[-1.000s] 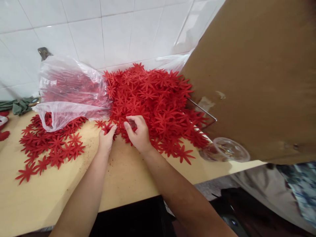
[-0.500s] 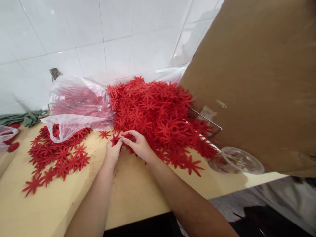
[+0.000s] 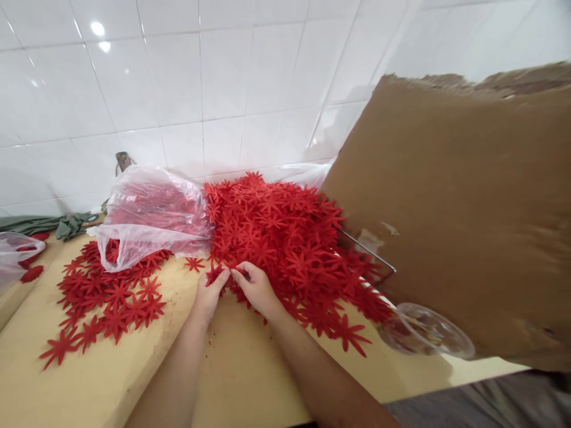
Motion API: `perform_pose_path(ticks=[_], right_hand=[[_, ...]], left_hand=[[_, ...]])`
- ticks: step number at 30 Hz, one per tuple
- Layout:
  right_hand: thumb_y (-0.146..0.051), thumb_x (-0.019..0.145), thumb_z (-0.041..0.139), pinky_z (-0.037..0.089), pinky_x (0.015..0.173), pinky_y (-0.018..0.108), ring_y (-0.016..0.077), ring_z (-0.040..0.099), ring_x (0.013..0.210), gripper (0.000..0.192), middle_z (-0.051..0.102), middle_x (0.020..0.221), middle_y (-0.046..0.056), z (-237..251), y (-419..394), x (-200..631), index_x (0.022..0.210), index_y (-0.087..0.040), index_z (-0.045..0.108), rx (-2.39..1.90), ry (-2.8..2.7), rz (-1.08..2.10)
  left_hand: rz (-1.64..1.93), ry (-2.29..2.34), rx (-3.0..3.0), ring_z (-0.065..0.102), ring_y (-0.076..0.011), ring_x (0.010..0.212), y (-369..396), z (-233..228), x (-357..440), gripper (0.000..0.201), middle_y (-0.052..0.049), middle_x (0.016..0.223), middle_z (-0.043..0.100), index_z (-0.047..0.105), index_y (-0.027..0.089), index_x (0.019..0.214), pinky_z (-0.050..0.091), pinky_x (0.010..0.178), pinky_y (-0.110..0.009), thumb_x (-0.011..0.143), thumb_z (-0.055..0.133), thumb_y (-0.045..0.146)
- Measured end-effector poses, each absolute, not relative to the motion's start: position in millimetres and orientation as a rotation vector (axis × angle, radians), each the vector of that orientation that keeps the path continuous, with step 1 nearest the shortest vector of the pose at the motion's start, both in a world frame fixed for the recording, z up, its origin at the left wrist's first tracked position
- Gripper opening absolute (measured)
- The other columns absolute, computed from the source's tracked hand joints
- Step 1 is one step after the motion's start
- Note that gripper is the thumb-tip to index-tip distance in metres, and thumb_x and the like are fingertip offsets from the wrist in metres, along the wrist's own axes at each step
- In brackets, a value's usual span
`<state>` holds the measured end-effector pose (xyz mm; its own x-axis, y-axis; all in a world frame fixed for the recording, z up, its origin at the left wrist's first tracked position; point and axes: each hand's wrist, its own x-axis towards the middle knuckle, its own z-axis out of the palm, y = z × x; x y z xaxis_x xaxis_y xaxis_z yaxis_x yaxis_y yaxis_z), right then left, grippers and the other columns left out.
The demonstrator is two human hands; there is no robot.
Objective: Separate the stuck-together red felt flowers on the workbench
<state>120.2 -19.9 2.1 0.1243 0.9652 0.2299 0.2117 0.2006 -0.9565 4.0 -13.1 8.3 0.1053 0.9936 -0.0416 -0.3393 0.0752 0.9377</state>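
While I have the left hand (image 3: 208,297) pinching a red flower cutout (image 3: 214,273), the right hand (image 3: 259,290) has thumb and forefinger pressed on red too – same piece or another, my feed leaves unclear. Cutout and hands meet by the near left edge of the red flower pile (image 3: 272,235) – right of the translucent plastic bag (image 3: 156,205), above the pale tabletop (image 3: 243,374).

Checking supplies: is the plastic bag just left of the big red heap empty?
Not empty: the plastic bag shows red pieces through its film. How full, I cannot tell.
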Motion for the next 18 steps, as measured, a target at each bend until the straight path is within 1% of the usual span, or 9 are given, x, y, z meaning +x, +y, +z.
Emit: perform_pose_path(ticks=[2, 5, 9, 12, 14, 16, 18], right_hand=[[-0.045, 0.073, 0.050, 0.032, 0.050, 0.024, 0.0090, 0.038, 0.050, 0.029, 0.043, 0.053, -0.004, 2.7, -20.7, 119.2, 0.059, -0.019, 0.046, -1.256, -1.365, 0.816], [-0.049, 0.073, 0.049, 0.030, 0.048, 0.023, 0.0081, 0.035, 0.049, 0.035, 0.037, 0.051, -0.005, 4.9, -21.9, 116.5, 0.055, -0.019, 0.041, -1.236, -1.351, 0.816], [-0.057, 0.069, 0.051, 0.034, 0.046, 0.022, 0.0079, 0.038, 0.048, 0.039, 0.041, 0.051, -0.006, 10.7, -24.0, 113.5, 0.061, -0.020, 0.044, -1.144, -1.253, 1.015], [-0.057, 0.064, 0.056, 0.035, 0.045, 0.021, 0.0077, 0.039, 0.047, 0.039, 0.043, 0.051, -0.006, 14.4, -24.5, 114.7, 0.062, -0.020, 0.045, -1.128, -1.208, 1.119], [-0.054, 0.063, 0.059, 0.038, 0.049, 0.022, 0.0089, 0.043, 0.051, 0.037, 0.048, 0.054, -0.004, 15.6, -23.9, 117.1, 0.063, -0.019, 0.048, -1.081, -1.225, 1.164], [-0.050, 0.064, 0.060, 0.043, 0.058, 0.025, 0.0110, 0.050, 0.059, 0.033, 0.055, 0.061, -0.002, 16.1, -22.8, 119.7, 0.066, -0.019, 0.052, -1.011, -1.248, 1.200], [-0.048, 0.066, 0.059, 0.045, 0.066, 0.028, 0.0121, 0.053, 0.064, 0.030, 0.059, 0.067, 0.000, 15.9, -21.8, 121.6, 0.068, -0.018, 0.055, -0.987, -1.257, 1.192]], left_hand=[[1.203, 0.921, 0.983, 0.051, -0.0077, 0.057, -13.8, 8.4, 3.9, 0.031, 0.001, 0.065, 0.062, 0.064, 0.014, 0.071, 0.039, 0.058, -0.021, 0.054, 0.074, 0.038], [1.220, 0.917, 0.994, 0.054, -0.0097, 0.062, -13.2, 8.2, 4.2, 0.032, -0.001, 0.067, 0.063, 0.065, 0.014, 0.071, 0.040, 0.061, -0.022, 0.053, 0.075, 0.038], [1.231, 0.921, 0.985, 0.051, -0.0088, 0.058, -10.6, 8.1, 3.7, 0.029, 0.001, 0.060, 0.060, 0.063, 0.014, 0.064, 0.041, 0.063, -0.024, 0.053, 0.074, 0.039], [1.234, 0.933, 1.005, 0.051, -0.0093, 0.060, -9.5, 6.8, 2.9, 0.027, 0.001, 0.062, 0.061, 0.064, 0.015, 0.065, 0.041, 0.066, -0.024, 0.052, 0.074, 0.036], [1.235, 0.941, 1.038, 0.053, -0.0099, 0.062, -9.6, 5.5, 2.8, 0.025, 0.001, 0.065, 0.062, 0.064, 0.015, 0.066, 0.042, 0.068, -0.025, 0.054, 0.073, 0.035], [1.228, 0.937, 1.060, 0.053, -0.0102, 0.063, -10.0, 4.5, 3.3, 0.023, 0.001, 0.065, 0.062, 0.065, 0.015, 0.066, 0.042, 0.070, -0.025, 0.056, 0.072, 0.034], [1.229, 0.899, 1.051, 0.055, -0.0108, 0.066, -10.6, 4.6, 3.8, 0.023, 0.001, 0.067, 0.063, 0.066, 0.015, 0.068, 0.042, 0.073, -0.026, 0.056, 0.072, 0.033]])
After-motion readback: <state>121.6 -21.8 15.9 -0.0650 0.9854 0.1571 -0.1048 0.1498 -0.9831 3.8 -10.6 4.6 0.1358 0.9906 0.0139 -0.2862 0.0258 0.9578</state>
